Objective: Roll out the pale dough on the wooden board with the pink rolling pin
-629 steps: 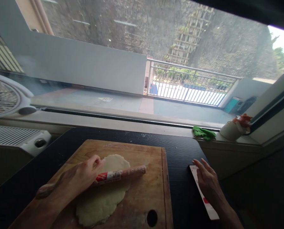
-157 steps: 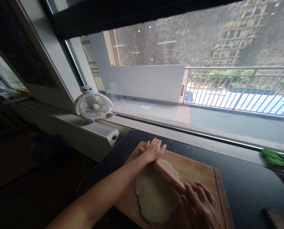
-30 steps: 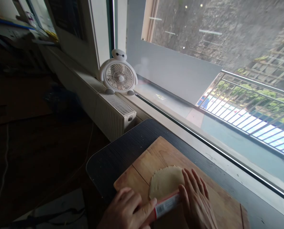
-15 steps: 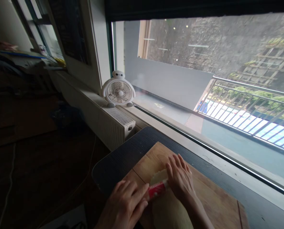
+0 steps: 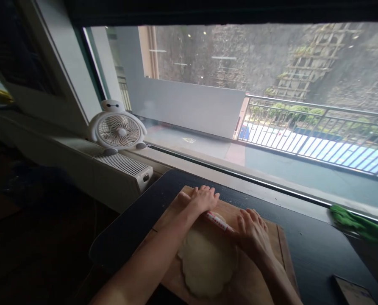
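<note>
On a wooden board (image 5: 273,233) lies a flat, rounded sheet of pale dough (image 5: 208,267) with an uneven edge. A rolling pin (image 5: 219,221) with a red and white printed band rests across the dough's far part. My left hand (image 5: 204,198) is closed over the pin's left part, fingers bent forward, and the pin's tip shows beyond it. My right hand (image 5: 254,232) presses on the pin's right end, its fingers curved over the far side; the palm and that end are hidden. Both forearms pass over the board, the left one across the dough's left side.
The board sits on a dark table (image 5: 132,231) by a large window. A green cloth (image 5: 359,224) lies at the right, and a phone (image 5: 352,292) is near the right front edge. A white fan (image 5: 120,129) stands by a radiator (image 5: 128,165) at the left.
The view has swung right, bringing the green cloth and phone into sight. Both hands have moved farther over the board with the rolling pin, and more of the dough is uncovered.
</note>
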Demonstrator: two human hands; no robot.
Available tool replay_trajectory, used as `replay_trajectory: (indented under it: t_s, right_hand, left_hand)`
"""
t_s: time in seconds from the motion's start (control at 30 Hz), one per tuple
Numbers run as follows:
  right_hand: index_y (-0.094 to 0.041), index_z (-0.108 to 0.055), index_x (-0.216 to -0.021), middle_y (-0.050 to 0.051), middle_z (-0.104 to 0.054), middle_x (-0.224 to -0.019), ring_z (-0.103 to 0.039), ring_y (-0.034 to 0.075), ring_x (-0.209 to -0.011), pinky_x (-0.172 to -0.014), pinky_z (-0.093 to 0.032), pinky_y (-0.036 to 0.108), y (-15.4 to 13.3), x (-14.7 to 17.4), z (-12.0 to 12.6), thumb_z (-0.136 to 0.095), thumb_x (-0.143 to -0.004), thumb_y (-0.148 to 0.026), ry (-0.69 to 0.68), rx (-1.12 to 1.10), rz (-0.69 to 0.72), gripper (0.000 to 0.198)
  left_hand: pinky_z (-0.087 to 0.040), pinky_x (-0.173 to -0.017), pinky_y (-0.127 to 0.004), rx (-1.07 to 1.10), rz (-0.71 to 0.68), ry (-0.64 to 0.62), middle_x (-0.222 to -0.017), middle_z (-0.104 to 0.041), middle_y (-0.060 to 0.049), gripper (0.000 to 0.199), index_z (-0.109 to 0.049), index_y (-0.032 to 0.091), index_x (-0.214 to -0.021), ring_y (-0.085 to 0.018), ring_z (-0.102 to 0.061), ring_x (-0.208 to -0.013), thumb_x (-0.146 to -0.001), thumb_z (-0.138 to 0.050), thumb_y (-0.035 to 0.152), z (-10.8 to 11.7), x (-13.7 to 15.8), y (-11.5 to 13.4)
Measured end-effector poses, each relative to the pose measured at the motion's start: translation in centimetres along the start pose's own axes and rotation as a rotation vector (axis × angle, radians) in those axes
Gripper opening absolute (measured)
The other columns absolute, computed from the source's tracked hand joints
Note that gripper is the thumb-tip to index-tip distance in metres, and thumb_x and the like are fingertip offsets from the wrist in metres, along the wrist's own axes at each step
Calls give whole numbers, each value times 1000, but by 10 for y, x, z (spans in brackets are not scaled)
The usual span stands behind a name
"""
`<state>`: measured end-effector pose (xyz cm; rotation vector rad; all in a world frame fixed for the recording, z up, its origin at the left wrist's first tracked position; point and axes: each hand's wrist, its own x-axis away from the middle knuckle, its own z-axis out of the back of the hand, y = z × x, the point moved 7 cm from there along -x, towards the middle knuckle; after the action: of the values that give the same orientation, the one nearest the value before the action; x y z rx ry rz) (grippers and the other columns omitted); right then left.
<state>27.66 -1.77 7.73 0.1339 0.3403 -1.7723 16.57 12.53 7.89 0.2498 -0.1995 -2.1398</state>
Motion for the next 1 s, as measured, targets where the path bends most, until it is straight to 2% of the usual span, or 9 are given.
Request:
replay_trajectory:
  t_s: [0.1, 0.23, 0.33, 0.43, 0.57, 0.7, 0.8, 0.93, 1.0]
  right_hand:
    - [-18, -56, -117, 11, -49, -130, -38, 25, -125, -100, -32, 43, 6, 5, -4, -28, -92, -33, -10, -15, -35, 40]
    - [-20, -54, -119, 9, -49, -130, -30, 25, -130, -104, -27, 42, -12, 34, -9, -31, -92, -42, -15, -63, 67, 42]
    - [-20, -54, -119, 8, -49, -130, -28, 26, -130, -105, -22, 43, -16, 31, -7, -33, -91, -42, 17, -75, 56, 41]
    - [-22, -55, -117, 6, -53, -123, -32, 25, -127, -103, -22, 41, -7, 1, -8, -31, -92, -38, 24, -96, 3, 38]
    - [-18, -55, -115, 9, -56, -117, -34, 24, -124, -101, -21, 39, 8, -51, -8, -30, -92, -34, 37, -74, -81, 37]
    - [-15, -58, -109, 13, -56, -115, -38, 24, -120, -98, -24, 39, 15, -69, -9, -31, -92, -32, 21, -51, -124, 36]
    - [-17, -53, -118, 11, -51, -124, -33, 24, -125, -100, -23, 39, 8, -46, -9, -29, -92, -34, 13, -44, -117, 39]
    - [-19, -48, -126, 8, -45, -132, -22, 25, -131, -105, -16, 40, -11, -5, -6, -30, -92, -37, 38, -57, -9, 43]
    - [-19, -49, -125, 8, -47, -131, -22, 25, -131, -105, -15, 40, -16, -1, -5, -34, -91, -36, 66, -71, 38, 41]
  left_hand:
    - [-36, -95, -47, -11, -68, 45, -111, -62, -12, 38, -61, 17, -106, -25, -51, -109, -93, -31, 35, 6, 17, 2]
    - [-23, -106, -47, 4, -312, 168, -124, -57, -6, 36, -56, 22, -120, -23, -40, -123, -92, -34, 28, 17, 86, 6]
    - [-24, -105, -49, -24, -368, 193, -128, -53, -7, 39, -51, 21, -126, -25, -37, -125, -90, -37, 30, 20, 112, 5]
    - [-31, -101, -43, -38, -328, 214, -115, -61, -8, 34, -60, 19, -113, -24, -47, -115, -91, -37, 31, 21, 93, 5]
    - [-38, -89, -35, -73, -151, 178, -92, -66, -8, 37, -66, 18, -87, -21, -57, -95, -93, -33, 34, 20, 29, 1]
    - [-40, -83, -36, -156, 2, 65, -90, -67, -10, 37, -66, 18, -86, -23, -58, -93, -92, -35, 37, 17, -9, -5]
    - [-40, -85, -36, -145, -45, 73, -97, -66, -8, 34, -65, 19, -91, -22, -57, -97, -92, -34, 33, 15, 7, -7]
    - [-32, -98, -40, -56, -313, 159, -120, -59, -6, 34, -59, 21, -113, -22, -48, -113, -92, -35, 30, 16, 71, -6]
    - [-29, -101, -42, -44, -412, 179, -125, -55, -6, 37, -53, 20, -122, -23, -45, -117, -91, -37, 32, 18, 93, -6]
